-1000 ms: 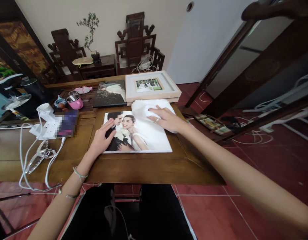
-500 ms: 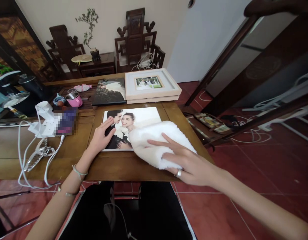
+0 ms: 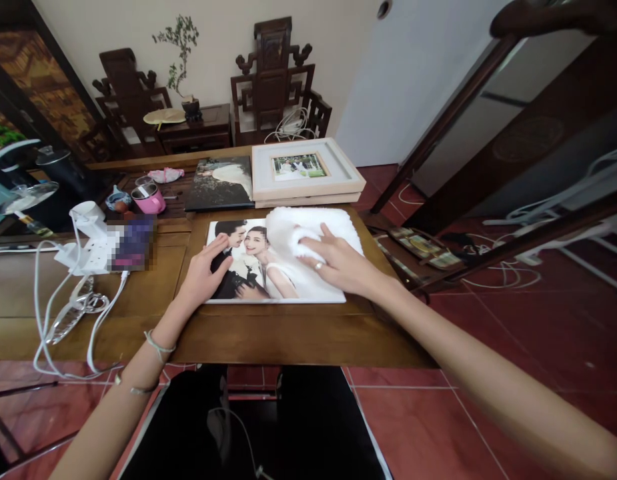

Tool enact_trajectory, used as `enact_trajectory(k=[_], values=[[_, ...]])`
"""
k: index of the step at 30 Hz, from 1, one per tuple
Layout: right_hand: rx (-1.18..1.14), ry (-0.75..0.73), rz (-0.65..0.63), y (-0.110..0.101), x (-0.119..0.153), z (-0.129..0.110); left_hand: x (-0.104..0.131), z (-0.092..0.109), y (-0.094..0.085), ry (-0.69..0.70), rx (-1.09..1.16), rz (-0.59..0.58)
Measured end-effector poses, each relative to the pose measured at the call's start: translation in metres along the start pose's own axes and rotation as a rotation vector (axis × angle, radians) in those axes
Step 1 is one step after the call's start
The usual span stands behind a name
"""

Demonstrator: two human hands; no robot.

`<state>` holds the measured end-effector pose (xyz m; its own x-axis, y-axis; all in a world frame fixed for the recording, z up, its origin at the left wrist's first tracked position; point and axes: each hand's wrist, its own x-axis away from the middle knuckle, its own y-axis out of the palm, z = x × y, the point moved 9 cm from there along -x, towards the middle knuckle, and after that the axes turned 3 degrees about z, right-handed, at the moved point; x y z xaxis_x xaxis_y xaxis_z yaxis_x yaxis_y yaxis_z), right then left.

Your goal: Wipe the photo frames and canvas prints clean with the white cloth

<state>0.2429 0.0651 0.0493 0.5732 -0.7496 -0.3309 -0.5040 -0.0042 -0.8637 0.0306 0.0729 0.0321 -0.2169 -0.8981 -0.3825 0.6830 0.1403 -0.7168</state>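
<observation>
A photo panel (image 3: 283, 283) showing a couple lies flat on the wooden table (image 3: 288, 333). Over its left edge rests my left hand (image 3: 207, 270), fingers stretched out on the print. My right hand (image 3: 338, 260) grips a fluffy white cloth (image 3: 313, 220), bunched under the fingers and spread over the panel's upper right part. That part of the picture is hidden by the cloth.
Behind the panel are a dark photo panel (image 3: 222, 180) and a white-framed photo (image 3: 333, 157) atop another frame. At the left stand a pink mug (image 3: 151, 199), a power strip (image 3: 91, 250) with cables and a clear hair claw clip (image 3: 71, 317).
My right hand has moved up and to the left with the cloth, from the panel's lower right corner to its upper right. The left hand stays in place.
</observation>
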Motion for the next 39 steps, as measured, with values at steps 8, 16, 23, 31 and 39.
enact_trajectory(k=[8,16,23,31,39], values=[[-0.054,-0.207,-0.120,-0.006,0.069,-0.078,-0.001,0.000,0.001,-0.006,-0.002,-0.001],[-0.046,-0.079,-0.108,0.001,0.012,-0.025,-0.001,0.002,0.000,0.004,-0.012,-0.016],[0.031,-0.043,-0.031,0.006,-0.030,0.002,-0.001,0.002,0.001,-0.001,-0.008,-0.021],[-0.050,-0.209,-0.128,0.011,0.043,-0.081,0.000,0.000,0.003,0.002,0.007,-0.019],[-0.089,-0.199,-0.147,0.008,0.031,-0.076,0.001,0.002,0.003,0.008,-0.010,-0.028]])
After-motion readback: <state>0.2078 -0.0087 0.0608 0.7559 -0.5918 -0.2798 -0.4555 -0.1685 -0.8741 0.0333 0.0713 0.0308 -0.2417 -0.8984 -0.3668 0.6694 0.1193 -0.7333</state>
